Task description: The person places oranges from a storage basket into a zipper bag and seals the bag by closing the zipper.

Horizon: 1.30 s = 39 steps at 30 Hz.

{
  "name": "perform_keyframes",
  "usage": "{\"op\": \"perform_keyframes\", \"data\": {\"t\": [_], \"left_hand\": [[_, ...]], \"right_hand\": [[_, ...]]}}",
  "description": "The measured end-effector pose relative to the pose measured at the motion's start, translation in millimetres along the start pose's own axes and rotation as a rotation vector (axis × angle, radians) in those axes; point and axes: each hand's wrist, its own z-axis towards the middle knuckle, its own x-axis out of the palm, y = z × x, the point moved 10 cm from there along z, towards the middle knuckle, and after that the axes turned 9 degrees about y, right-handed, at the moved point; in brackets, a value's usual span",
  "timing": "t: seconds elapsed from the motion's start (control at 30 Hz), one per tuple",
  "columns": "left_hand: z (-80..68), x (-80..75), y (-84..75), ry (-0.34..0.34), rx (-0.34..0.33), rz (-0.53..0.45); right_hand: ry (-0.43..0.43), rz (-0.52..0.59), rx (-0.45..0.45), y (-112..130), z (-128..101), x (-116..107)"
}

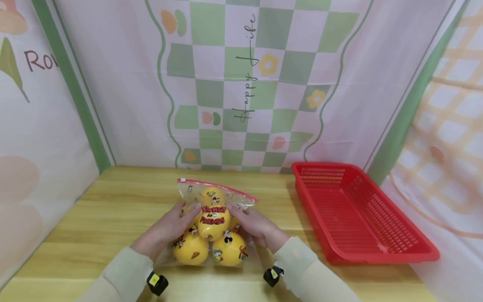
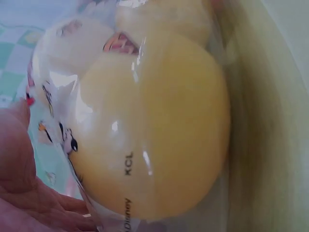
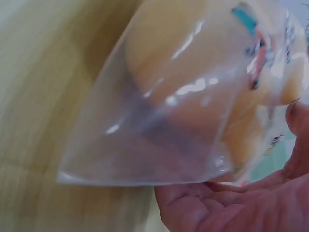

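Note:
A clear zip bag (image 1: 213, 222) with a red seal strip and cartoon print lies on the wooden table (image 1: 113, 218), holding several yellow balls. My left hand (image 1: 170, 230) cups its left side and my right hand (image 1: 256, 226) cups its right side, fingertips reaching over the upper balls. The left wrist view is filled by one yellow ball (image 2: 159, 130) behind the plastic, with my left palm (image 2: 24, 193) beside it. In the right wrist view a corner of the bag (image 3: 159, 135) rests against my right palm (image 3: 241, 203).
A shallow red plastic basket (image 1: 351, 214) with nothing in it stands on the table to the right of the bag. Printed cloth walls close off the back and both sides. Bare wood shows to the left of the bag.

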Motion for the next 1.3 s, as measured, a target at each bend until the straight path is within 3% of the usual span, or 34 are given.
{"op": "perform_keyframes", "data": {"t": [0.33,0.57,0.83,1.0,1.3], "left_hand": [[-8.1,6.9,-8.2,0.028,0.06,0.081],[-7.5,8.3,-3.3,0.048,0.042,-0.012],[-4.0,5.2,-0.5,0.039,0.057,-0.076],[-3.5,2.3,-1.2,0.025,0.055,-0.055],[-1.6,-4.9,-6.2,-0.019,0.064,0.024]], "right_hand": [[0.089,-0.022,-0.11,19.3,-8.2,11.6],[0.0,-0.068,-0.107,18.8,-6.5,6.8],[-0.023,-0.017,-0.08,14.8,-2.4,3.8],[-0.049,-0.014,-0.067,16.4,-2.0,2.5],[-0.004,0.016,-0.114,22.6,3.2,7.4]]}}
